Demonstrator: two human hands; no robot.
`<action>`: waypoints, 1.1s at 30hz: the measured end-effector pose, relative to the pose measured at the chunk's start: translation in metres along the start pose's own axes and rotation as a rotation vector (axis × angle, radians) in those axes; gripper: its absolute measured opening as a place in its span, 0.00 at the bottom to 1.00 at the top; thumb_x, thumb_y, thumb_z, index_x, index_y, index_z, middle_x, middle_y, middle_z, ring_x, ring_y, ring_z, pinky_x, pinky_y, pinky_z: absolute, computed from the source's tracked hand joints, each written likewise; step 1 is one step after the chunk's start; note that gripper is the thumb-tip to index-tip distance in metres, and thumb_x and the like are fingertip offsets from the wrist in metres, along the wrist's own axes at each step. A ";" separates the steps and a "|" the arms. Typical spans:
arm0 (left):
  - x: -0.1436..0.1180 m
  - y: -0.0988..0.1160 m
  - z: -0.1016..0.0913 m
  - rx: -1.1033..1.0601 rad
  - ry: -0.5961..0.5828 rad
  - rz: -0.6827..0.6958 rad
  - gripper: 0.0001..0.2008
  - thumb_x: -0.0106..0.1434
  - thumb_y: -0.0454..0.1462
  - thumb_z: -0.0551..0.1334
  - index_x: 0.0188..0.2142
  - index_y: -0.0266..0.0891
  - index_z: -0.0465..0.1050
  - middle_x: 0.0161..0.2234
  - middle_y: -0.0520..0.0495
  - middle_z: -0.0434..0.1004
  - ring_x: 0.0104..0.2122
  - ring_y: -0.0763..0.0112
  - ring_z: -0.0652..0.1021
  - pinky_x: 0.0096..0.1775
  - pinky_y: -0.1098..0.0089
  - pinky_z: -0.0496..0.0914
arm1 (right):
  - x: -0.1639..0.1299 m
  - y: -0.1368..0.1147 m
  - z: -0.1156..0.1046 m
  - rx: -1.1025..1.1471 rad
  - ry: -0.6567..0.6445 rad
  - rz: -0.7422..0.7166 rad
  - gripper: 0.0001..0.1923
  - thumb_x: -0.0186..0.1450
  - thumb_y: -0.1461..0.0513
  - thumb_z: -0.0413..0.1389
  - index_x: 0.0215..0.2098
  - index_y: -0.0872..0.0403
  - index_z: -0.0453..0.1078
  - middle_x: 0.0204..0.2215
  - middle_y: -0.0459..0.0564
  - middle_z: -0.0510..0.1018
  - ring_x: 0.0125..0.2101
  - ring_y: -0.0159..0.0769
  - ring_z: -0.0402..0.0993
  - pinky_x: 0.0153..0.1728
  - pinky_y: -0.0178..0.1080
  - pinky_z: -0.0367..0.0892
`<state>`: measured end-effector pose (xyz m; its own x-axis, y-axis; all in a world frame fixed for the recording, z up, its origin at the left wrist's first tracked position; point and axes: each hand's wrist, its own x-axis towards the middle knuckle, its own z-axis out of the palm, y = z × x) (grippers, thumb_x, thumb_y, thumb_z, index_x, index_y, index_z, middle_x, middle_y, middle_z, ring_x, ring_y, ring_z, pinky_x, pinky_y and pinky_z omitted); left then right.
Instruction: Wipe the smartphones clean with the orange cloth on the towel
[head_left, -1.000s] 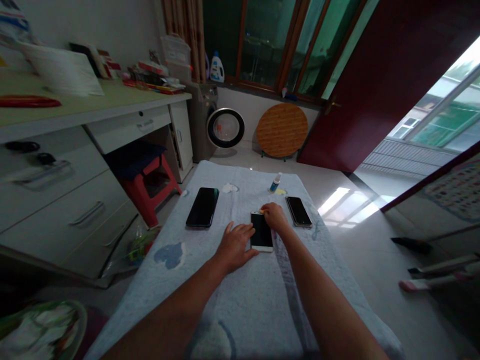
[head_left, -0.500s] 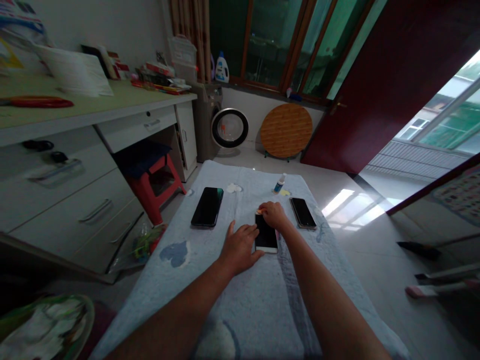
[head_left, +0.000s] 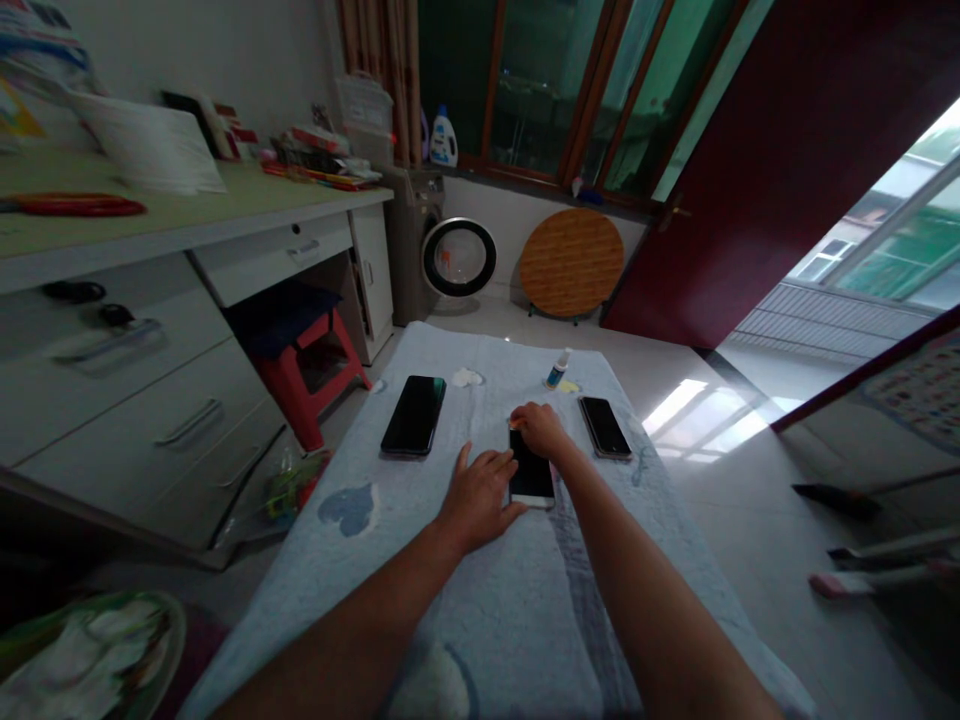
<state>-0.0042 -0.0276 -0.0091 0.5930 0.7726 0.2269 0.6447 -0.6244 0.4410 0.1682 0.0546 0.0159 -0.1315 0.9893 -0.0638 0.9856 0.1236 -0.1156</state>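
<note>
Left hand (head_left: 480, 497) flat on the pale blue towel (head_left: 480, 600), fingers spread and open, fingertips touching the left edge of the white-framed phone (head_left: 531, 478); gripping nothing, only pressing against that edge; right hand (head_left: 538, 428) curled loosely over the phone's far end, knuckles up, fingers bent down onto the top of the screen; impossible to tell whether anything is pinched beneath them. Phone itself lying face up, dark screen showing, near the middle of the towel, between the two hands and just in front of the right wrist; long axis running away from the camera.

Left of it, well apart, a larger black phone (head_left: 413, 414) lying flat on the same towel; right of it, near the right hand but not touching, a smaller black phone (head_left: 604, 426); beyond these, a small white wad (head_left: 466, 377) and a small bottle with a blue body (head_left: 556, 368) standing upright near the towel's far edge, a yellow scrap just beside it. Off the towel to the left, a desk with drawers (head_left: 150, 380) and a red stool (head_left: 307, 370) tucked under it; against the far wall, a washing machine (head_left: 442, 250) and a round wooden tabletop (head_left: 571, 262) leaning upright.
</note>
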 end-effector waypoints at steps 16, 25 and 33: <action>-0.002 0.003 0.011 -0.010 0.187 -0.133 0.53 0.50 0.46 0.67 0.66 0.38 0.35 0.63 0.35 0.56 0.62 0.50 0.59 0.62 0.43 0.41 | -0.060 -0.030 0.002 -0.034 0.032 -0.297 0.14 0.69 0.65 0.48 0.47 0.55 0.73 0.43 0.55 0.72 0.43 0.39 0.63 0.47 0.39 0.55; -0.004 0.003 0.013 0.012 0.231 -0.105 0.52 0.51 0.40 0.65 0.66 0.35 0.33 0.60 0.34 0.59 0.59 0.51 0.61 0.62 0.43 0.41 | -0.101 -0.038 -0.002 0.014 -0.022 -0.383 0.09 0.66 0.66 0.52 0.40 0.54 0.75 0.38 0.51 0.73 0.38 0.37 0.63 0.41 0.37 0.57; -0.003 0.002 0.006 0.050 0.107 -0.037 0.35 0.53 0.50 0.67 0.58 0.46 0.60 0.58 0.40 0.60 0.59 0.50 0.60 0.62 0.42 0.44 | -0.038 -0.006 -0.005 0.068 0.108 -0.146 0.15 0.69 0.66 0.47 0.44 0.55 0.76 0.43 0.55 0.71 0.41 0.36 0.67 0.45 0.36 0.58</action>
<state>-0.0016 -0.0317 -0.0140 0.5154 0.8012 0.3042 0.6897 -0.5984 0.4076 0.1682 0.0162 0.0235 -0.2569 0.9642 0.0653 0.9470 0.2646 -0.1823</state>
